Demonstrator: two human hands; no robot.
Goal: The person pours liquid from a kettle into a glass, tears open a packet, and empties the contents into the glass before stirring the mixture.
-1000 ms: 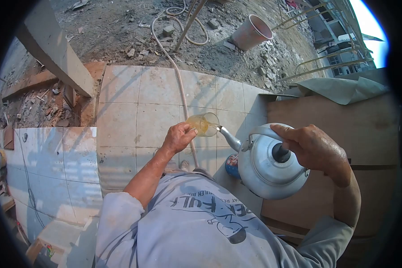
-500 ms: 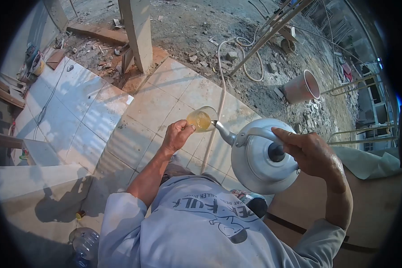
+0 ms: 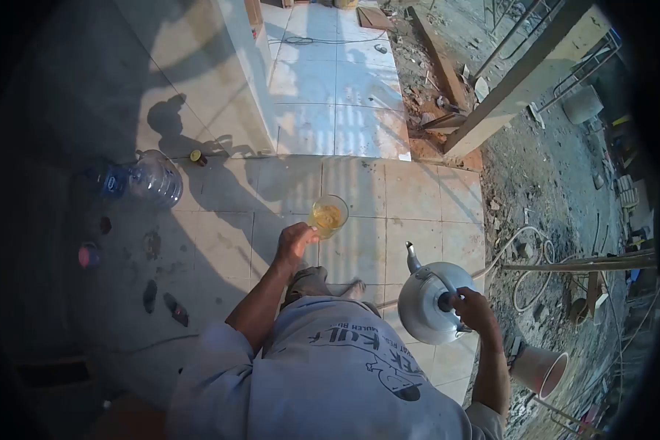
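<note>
My left hand [image 3: 297, 242] is closed on a clear glass mug [image 3: 331, 215] with yellowish liquid in it, held out over the tiles. The mug's handle is hidden by my fingers. In my right hand [image 3: 473, 309] is a silver metal kettle [image 3: 434, 312], gripped by its top handle near the black lid knob. The kettle's spout [image 3: 413, 257] points away from me and stands apart from the mug, with no liquid coming out.
Large plastic bottles [image 3: 154, 180] lie by the wall at left, near a small yellow-rimmed cup [image 3: 197, 157] and dark sandals [image 3: 174, 309]. A post [image 3: 524, 81] rises at the tile edge. Rubble, a hose [image 3: 524, 268] and a bucket [image 3: 541, 369] are at right.
My view has turned left, bringing the wall, bottles and sandals into sight. The kettle's spout has come away from the mug, and the kettle is now lower and farther from it.
</note>
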